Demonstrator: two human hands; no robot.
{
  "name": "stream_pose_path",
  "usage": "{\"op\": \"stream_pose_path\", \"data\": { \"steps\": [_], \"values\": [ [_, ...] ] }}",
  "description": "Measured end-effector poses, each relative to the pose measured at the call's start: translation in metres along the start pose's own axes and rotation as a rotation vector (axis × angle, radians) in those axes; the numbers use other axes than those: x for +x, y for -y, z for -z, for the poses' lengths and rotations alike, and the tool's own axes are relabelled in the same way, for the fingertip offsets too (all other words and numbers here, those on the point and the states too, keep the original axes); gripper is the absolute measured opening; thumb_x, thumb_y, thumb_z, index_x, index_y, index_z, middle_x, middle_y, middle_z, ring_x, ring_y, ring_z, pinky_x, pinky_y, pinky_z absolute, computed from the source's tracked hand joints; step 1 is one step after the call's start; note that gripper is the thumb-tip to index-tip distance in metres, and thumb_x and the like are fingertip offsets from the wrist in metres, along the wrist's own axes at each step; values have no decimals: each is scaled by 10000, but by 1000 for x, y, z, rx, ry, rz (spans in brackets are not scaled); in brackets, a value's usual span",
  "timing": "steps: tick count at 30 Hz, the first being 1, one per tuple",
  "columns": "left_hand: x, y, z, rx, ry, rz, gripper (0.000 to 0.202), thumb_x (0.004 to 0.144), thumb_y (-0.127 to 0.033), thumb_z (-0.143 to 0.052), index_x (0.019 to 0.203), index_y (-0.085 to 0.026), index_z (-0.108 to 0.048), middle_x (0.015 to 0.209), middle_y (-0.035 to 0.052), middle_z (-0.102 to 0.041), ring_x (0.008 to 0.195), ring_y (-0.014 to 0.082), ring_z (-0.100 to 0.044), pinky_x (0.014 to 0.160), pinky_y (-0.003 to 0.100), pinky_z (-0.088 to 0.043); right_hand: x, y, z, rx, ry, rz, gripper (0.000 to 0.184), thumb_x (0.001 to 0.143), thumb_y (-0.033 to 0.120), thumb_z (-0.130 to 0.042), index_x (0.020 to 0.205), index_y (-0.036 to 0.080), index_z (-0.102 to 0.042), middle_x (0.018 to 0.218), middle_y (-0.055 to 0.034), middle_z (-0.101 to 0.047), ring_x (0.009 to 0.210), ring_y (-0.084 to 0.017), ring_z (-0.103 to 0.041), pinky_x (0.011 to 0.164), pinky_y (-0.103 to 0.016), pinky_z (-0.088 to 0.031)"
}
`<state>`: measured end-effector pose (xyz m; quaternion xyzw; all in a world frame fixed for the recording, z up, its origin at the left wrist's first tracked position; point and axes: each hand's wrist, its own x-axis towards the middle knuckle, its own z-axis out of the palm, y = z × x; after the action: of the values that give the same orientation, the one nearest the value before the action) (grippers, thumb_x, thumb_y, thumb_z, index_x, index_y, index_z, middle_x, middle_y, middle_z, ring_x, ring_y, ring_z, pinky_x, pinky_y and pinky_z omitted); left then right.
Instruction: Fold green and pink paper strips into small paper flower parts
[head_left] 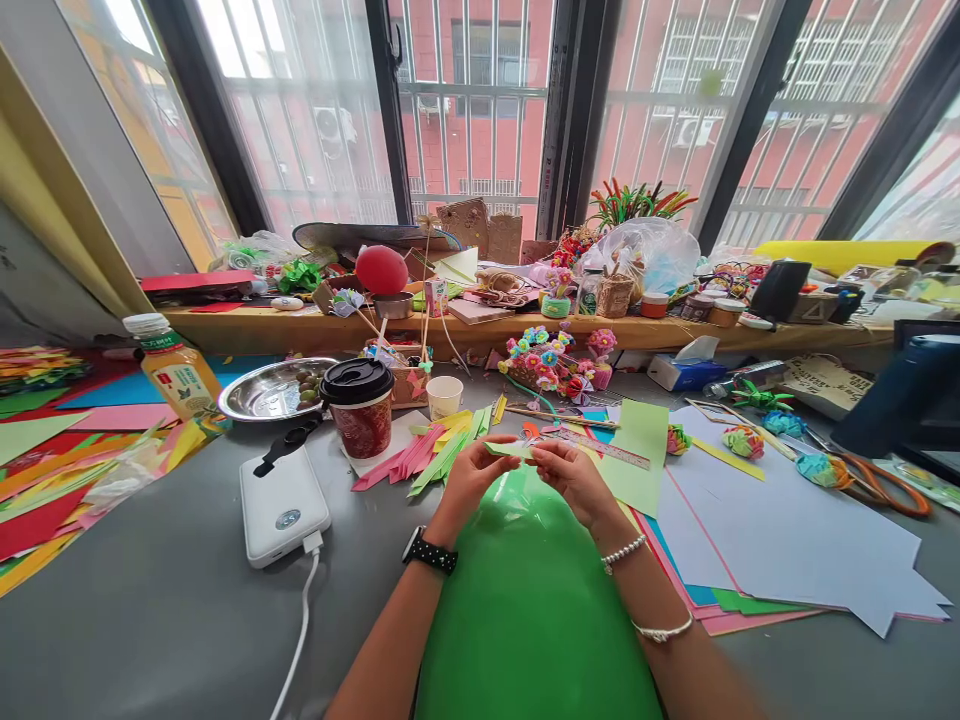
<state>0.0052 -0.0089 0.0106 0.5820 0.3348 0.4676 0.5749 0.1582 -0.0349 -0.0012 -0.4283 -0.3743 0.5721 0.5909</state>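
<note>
Between my two hands is a small folded strip of light green paper [510, 449], held just above the top of a big glossy green balloon-like surface [547, 600]. My left hand [480, 470], with a watch at the wrist, pinches the strip's left end. On the other end, the fingers of my right hand [574, 475] are closed; bracelets circle that wrist and forearm. Folded green paper strips [452, 460] and pink strips [401, 460] lie left of my hands. A light green sheet [643, 450] and a patterned ruler [607, 448] rest to the right.
A lidded coffee cup [360, 410], steel bowl [262, 390], juice bottle [180, 375] and cabled white power bank [281, 505] stand left. White paper sheets [787, 530], folded paper balls [742, 441] and orange-handled scissors [885, 485] lie right. A crowded windowsill [480, 325] runs behind.
</note>
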Motion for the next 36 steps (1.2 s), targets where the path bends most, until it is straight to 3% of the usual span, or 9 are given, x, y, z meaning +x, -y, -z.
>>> {"op": "stream_pose_path", "data": {
  "steps": [6, 10, 22, 29, 32, 36],
  "values": [
    [0, 0, 2, 34, -11, -32, 268, 613, -352, -666, 756, -129, -623, 702, 28, -635, 666, 143, -573, 658, 268, -448, -7, 5, -8, -84, 114, -21, 182, 578, 320, -701, 672, 174, -646, 671, 2, -638, 596, -93, -543, 591, -219, -418],
    [1, 0, 4, 118, 9, -35, 254, 616, -367, -659, 659, -123, -604, 626, 16, -602, 622, 132, -553, 614, 249, -434, -8, 8, -10, -212, 123, 78, 184, 608, 332, -676, 698, 173, -654, 711, -14, -643, 672, -119, -563, 634, -233, -424],
    [-1, -4, 1, 150, 33, 2, 262, 608, -390, -645, 601, -137, -577, 571, -16, -561, 603, 126, -556, 597, 233, -441, -5, -2, -9, -628, 27, 395, 186, 690, 350, -597, 673, 168, -626, 621, -29, -633, 568, -150, -568, 533, -244, -435],
    [1, -3, 2, 182, 53, 15, 220, 598, -346, -656, 656, -137, -620, 625, 11, -623, 618, 140, -581, 601, 241, -452, -6, -1, -9, -744, -23, 488, 156, 708, 315, -575, 681, 171, -629, 647, -36, -644, 581, -157, -577, 558, -248, -455],
    [2, -9, 14, 180, -83, -13, 303, 627, -366, -623, 832, -142, -633, 754, 51, -666, 680, 166, -609, 648, 275, -468, -4, -2, -6, -706, -103, 476, 174, 714, 324, -564, 692, 163, -628, 633, -37, -637, 573, -157, -573, 548, -247, -452],
    [3, -14, 42, 511, -515, -150, 259, 710, -339, -535, 853, -149, -635, 859, 80, -661, 761, 186, -607, 694, 287, -454, -1, -4, -2, -626, -213, 441, 209, 699, 348, -571, 694, 145, -620, 622, -43, -623, 560, -155, -563, 528, -244, -444]
  ]
}}
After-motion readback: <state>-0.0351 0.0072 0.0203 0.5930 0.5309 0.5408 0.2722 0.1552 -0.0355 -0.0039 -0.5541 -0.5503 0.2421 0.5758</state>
